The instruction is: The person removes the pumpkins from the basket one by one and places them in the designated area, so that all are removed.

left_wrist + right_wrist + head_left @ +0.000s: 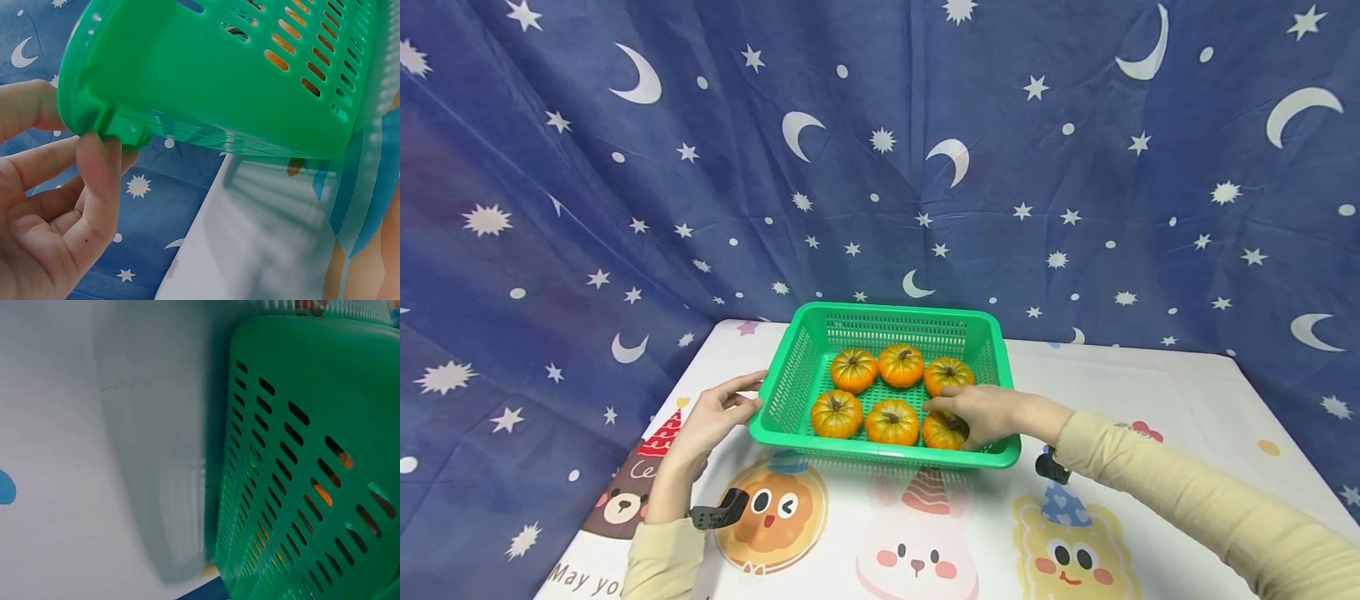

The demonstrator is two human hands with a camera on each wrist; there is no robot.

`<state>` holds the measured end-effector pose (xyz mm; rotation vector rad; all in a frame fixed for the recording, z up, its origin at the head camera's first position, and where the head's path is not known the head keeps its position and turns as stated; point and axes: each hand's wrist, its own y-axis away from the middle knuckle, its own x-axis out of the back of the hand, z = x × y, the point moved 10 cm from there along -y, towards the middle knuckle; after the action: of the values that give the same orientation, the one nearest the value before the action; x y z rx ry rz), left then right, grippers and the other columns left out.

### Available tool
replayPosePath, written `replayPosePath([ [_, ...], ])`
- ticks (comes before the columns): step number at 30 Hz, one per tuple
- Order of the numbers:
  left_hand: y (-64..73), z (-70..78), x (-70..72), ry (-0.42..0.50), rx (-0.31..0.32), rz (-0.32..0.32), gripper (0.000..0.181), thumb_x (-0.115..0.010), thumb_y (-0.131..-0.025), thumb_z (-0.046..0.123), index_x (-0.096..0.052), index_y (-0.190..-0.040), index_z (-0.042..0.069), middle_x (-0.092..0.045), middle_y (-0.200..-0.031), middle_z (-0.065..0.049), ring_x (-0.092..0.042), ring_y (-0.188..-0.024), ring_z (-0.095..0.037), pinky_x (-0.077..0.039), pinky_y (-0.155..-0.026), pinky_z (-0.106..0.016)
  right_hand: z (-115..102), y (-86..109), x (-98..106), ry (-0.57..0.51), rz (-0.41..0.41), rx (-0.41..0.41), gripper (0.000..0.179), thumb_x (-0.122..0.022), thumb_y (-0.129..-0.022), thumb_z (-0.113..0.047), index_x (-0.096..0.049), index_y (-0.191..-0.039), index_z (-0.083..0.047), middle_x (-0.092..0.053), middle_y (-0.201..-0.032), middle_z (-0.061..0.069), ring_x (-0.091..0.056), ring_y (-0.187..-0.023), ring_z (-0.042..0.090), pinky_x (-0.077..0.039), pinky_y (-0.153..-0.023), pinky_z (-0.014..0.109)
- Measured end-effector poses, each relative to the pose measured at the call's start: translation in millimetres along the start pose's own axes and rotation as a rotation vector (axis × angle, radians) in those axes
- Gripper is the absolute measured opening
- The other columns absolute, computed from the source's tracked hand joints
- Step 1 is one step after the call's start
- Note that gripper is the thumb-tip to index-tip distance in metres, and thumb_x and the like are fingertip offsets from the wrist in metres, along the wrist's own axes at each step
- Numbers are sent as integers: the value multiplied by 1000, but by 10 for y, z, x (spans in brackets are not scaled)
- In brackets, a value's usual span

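Note:
A green slotted plastic basket [880,452] holds several small orange pumpkins, arranged in a back row and a front row. At its left end, my left hand [711,423] pinches the rim; in the left wrist view the thumb and fingers of this hand [59,212] meet at the rim's corner. My right hand [983,411] reaches over the right side into the basket, its fingers and thumb round the front right pumpkin [942,431], partly covering it. The back right pumpkin [948,374] sits just behind that hand. Only the basket's outer wall [294,450] shows in the right wrist view, with the hand out of sight.
The table's white cloth [1150,383] carries printed cartoon figures, including a rabbit [917,550] in front of the basket. A dark blue curtain [880,225] with moons and stars hangs close behind the basket. Each wrist wears a black strap device.

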<state>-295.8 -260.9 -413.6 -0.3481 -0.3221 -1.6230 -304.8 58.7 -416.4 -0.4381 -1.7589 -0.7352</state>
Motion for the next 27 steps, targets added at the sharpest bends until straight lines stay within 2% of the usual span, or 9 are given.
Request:
replayPosePath([
  [10,14,5,4,-10,10,6,48,-60,-90,11,-52,-137,8,-58,-125,-19,-62,-82,-6,-49,-79,-25,-39,12,-22,50,9,22,68,-81,-74,-27,-53,-135,-18,-58,-120,3,-62,-98,22,-51,-89,44],
  [18,9,34,0,-11,4,3,48,-60,-90,11,-52,-137,7,-58,-126,-20,-61,-81,-5,-49,-77,-24,-20,21,-4,17,20,10,69,-81,-74,-23,-53,-136,-15,-58,-124,7,-61,-104,25,-50,-93,45],
  [25,14,46,-7,10,6,-1,49,-61,-90,11,-51,-138,6,-56,-128,-22,-61,-82,-3,-50,-75,-22,-9,23,28,-28,46,10,71,-81,-73,-23,-51,-138,-15,-55,-119,4,-58,-98,19,-50,-90,41],
  [27,12,42,-1,9,5,-1,49,-61,-90,11,-51,-138,6,-56,-128,-22,-61,-81,-3,-50,-75,-22,-11,25,48,-43,52,9,72,-81,-73,-24,-51,-138,-15,-54,-125,7,-58,-103,22,-49,-92,44],
])
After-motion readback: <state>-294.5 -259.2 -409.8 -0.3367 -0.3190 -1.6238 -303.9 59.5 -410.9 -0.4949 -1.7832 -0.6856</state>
